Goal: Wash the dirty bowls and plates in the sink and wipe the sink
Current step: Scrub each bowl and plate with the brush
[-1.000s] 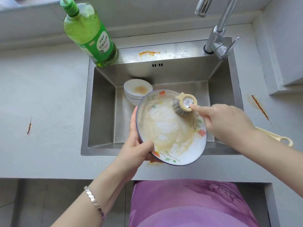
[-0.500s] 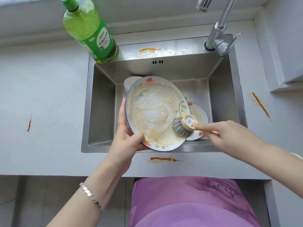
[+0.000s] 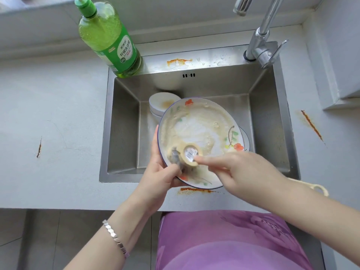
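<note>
A flowered plate [image 3: 200, 127] smeared with yellowish suds is held tilted over the steel sink [image 3: 124, 133]. My left hand [image 3: 161, 172] grips its lower left rim. My right hand [image 3: 239, 172] holds a cream-handled scrub brush [image 3: 187, 154], whose grey bristles press on the plate's lower left part. Stacked white bowls [image 3: 161, 104] with a brown stain stand in the sink behind the plate. Another flowered plate's edge [image 3: 245, 139] peeks out on the right.
A green dish-soap bottle [image 3: 109, 39] stands at the sink's back left corner. The faucet [image 3: 259, 45] rises at the back right. Orange stains mark the counter's front edge [image 3: 194, 190], right side [image 3: 310, 124] and the sink's back ledge [image 3: 178, 61].
The brush has swept from the plate's upper right, down its right side, to its lower left. The plate has shifted and tilted in my left hand, uncovering the bowls again.
</note>
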{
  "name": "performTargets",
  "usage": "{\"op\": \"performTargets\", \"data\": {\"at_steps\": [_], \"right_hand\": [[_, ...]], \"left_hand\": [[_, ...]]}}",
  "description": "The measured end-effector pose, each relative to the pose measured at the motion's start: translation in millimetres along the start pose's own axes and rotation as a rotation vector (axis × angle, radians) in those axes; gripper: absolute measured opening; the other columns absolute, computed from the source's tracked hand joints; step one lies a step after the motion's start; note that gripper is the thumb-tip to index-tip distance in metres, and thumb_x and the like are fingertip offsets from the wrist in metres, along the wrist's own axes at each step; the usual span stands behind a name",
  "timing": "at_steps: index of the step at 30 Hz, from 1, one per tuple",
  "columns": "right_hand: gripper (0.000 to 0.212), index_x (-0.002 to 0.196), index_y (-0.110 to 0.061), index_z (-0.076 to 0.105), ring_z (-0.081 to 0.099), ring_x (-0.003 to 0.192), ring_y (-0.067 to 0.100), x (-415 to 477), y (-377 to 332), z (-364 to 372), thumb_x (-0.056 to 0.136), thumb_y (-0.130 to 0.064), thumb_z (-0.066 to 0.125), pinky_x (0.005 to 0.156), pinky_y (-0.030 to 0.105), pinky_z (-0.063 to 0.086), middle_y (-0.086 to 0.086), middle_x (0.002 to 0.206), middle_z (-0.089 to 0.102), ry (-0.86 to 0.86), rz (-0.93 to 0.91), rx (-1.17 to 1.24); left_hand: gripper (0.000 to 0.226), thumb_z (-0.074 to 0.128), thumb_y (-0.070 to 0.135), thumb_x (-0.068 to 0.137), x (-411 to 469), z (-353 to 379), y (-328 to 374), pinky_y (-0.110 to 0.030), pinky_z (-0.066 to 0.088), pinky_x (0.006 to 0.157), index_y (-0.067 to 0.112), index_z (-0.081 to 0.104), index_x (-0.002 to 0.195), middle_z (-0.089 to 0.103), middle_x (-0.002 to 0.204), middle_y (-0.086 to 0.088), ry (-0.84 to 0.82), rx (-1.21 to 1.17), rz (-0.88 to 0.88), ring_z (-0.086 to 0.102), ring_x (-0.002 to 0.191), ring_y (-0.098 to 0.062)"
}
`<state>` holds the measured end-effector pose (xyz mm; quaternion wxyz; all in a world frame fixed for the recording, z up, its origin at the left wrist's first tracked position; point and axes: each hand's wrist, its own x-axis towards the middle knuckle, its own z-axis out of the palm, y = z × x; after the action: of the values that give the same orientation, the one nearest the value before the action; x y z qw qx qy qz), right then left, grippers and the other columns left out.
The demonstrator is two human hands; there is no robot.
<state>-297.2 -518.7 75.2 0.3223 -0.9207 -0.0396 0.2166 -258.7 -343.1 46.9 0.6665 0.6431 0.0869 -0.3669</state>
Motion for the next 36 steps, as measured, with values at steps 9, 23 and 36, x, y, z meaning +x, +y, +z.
{"op": "performTargets", "data": {"at_steps": [9, 23, 36], "right_hand": [[0.039, 0.123, -0.049, 0.052, 0.048, 0.062, 0.008, 32.2, -3.5, -5.1, 0.094, -0.023, 0.047, 0.068, 0.032, 0.04, -0.013, 0.082, 0.068, 0.078, -0.024, 0.096], [0.042, 0.128, -0.054, 0.043, 0.051, 0.081, 0.022, 17.6, 50.4, -2.3, 0.097, -0.026, 0.038, 0.064, 0.032, 0.035, -0.009, 0.095, 0.068, 0.082, 0.213, -0.148], [0.04, 0.127, -0.054, 0.044, 0.049, 0.077, 0.019, 2.7, 35.2, 18.9, 0.097, -0.028, 0.041, 0.064, 0.03, 0.032, -0.008, 0.085, 0.065, 0.086, 0.101, -0.021]], "left_hand": [[0.104, 0.045, -0.007, 0.063, 0.0, -5.8, 5.8, -0.036, 0.057, 0.06, 0.055, 0.013, 0.14, 0.06, 0.121, 0.002, -0.031, -0.059, -0.011, 0.065, 0.082, -0.017], [0.101, 0.044, -0.004, 0.056, -7.1, -14.5, -1.1, -0.037, 0.056, 0.059, 0.059, 0.024, 0.133, 0.061, 0.107, 0.021, 0.0, 0.037, -0.067, 0.067, 0.081, -0.012], [0.103, 0.043, -0.006, 0.056, -1.9, -6.6, 2.1, -0.045, 0.059, 0.063, 0.052, 0.021, 0.138, 0.064, 0.109, 0.012, 0.021, -0.015, -0.069, 0.068, 0.082, -0.021]]}}
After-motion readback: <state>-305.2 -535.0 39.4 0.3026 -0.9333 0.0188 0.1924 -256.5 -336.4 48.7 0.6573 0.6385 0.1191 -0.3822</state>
